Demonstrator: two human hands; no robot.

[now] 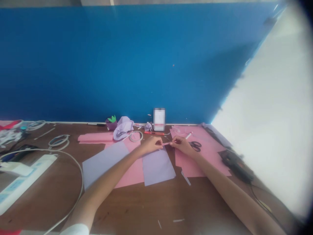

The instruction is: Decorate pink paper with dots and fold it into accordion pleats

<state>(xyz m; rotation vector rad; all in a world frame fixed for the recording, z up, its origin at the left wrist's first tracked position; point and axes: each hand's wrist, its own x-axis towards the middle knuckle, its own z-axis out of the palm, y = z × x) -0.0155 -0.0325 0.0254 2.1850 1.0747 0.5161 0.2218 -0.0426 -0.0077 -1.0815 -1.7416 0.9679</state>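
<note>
A thin pink paper strip (166,144) stretches between my two hands, above the sheets on the table. My left hand (152,144) pinches its left end, fingers closed. At the other end, the fingertips of my right hand (182,144) are closed on it. Beneath my left hand and forearm lie a lilac paper sheet (158,168) and a pink sheet (130,176). Black-handled scissors (195,146) rest beside my right hand on more pink paper (195,166), their blades partly hidden. A white pen (188,135) lies just beyond that hand.
A blurred phone-like white panel (159,119) stands against the blue partition (146,65). Crumpled lilac paper (124,126), a tape roll (136,136) and an orange cutter (154,133) lie before it. At left is a power strip (26,182) with a looping cable; a dark device (237,166) sits right.
</note>
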